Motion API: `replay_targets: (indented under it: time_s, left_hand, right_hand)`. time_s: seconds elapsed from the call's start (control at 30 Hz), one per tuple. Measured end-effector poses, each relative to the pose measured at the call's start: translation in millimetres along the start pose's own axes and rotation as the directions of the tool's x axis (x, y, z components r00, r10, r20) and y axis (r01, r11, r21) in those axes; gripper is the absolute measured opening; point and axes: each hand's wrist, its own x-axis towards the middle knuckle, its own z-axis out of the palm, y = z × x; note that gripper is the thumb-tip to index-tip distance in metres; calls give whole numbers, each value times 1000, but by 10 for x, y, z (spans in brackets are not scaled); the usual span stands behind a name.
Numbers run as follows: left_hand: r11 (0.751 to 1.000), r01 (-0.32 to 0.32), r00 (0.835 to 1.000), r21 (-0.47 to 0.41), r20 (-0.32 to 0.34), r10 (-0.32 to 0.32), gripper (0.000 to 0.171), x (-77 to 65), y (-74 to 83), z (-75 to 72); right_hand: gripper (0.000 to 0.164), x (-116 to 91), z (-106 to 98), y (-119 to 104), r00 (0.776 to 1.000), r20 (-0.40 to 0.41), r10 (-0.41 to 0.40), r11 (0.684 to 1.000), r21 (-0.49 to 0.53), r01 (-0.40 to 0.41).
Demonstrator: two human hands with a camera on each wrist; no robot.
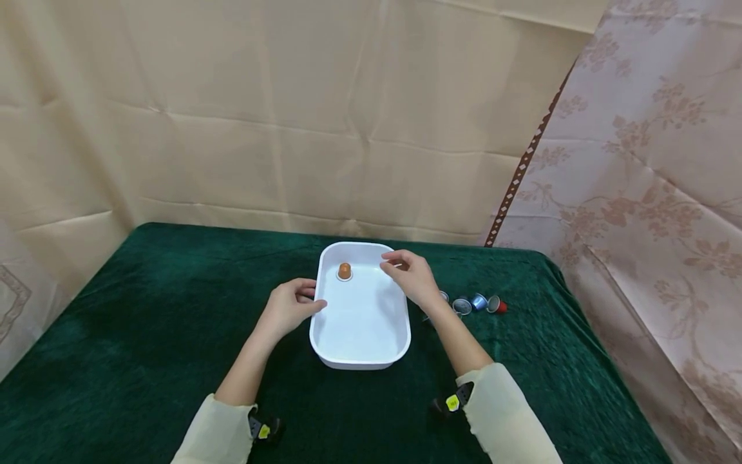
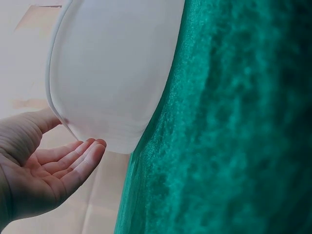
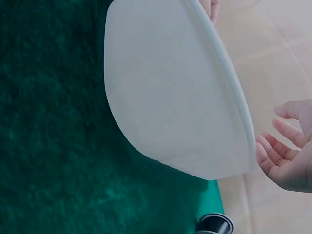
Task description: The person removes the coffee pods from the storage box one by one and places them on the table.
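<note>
A white tray [image 1: 359, 316] sits on the green cloth, with one orange-brown coffee capsule [image 1: 344, 270] standing inside near its far left corner. My left hand [image 1: 292, 303] pinches the left rim, thumb over the edge and fingers against the outer wall, as the left wrist view also shows the hand [image 2: 51, 165] at the tray wall [image 2: 112, 73]. Over the far right corner hovers my right hand [image 1: 410, 277], fingers loosely bent and apart. Nothing shows between its thumb and fingers in the right wrist view, where the hand [image 3: 290, 151] is beside the rim.
Right of the tray, several coffee capsules lie together, among them a blue capsule [image 1: 478, 301] and a red capsule [image 1: 500, 305]; my right forearm partly covers the group. A dark capsule [image 3: 217, 224] shows low in the right wrist view. A beige curtain [image 1: 313, 129] hangs behind the table.
</note>
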Motion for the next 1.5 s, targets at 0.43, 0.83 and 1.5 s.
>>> replay_targets:
  time_s: [0.43, 0.83, 1.5]
  left_hand:
    - [1000, 9, 1000, -2, -3, -9, 48, 3, -6, -12]
    - [1000, 3, 1000, -9, -5, -3, 46, 8, -7, -11]
    - [999, -12, 1000, -32, 16, 13, 45, 11, 4, -18]
  right_hand:
    - [30, 25, 243, -54, 999, 15, -35, 999, 2, 35]
    - [29, 81, 395, -60, 998, 27, -55, 998, -23, 55]
    - [27, 209, 568, -59, 994, 30, -100, 994, -36, 101]
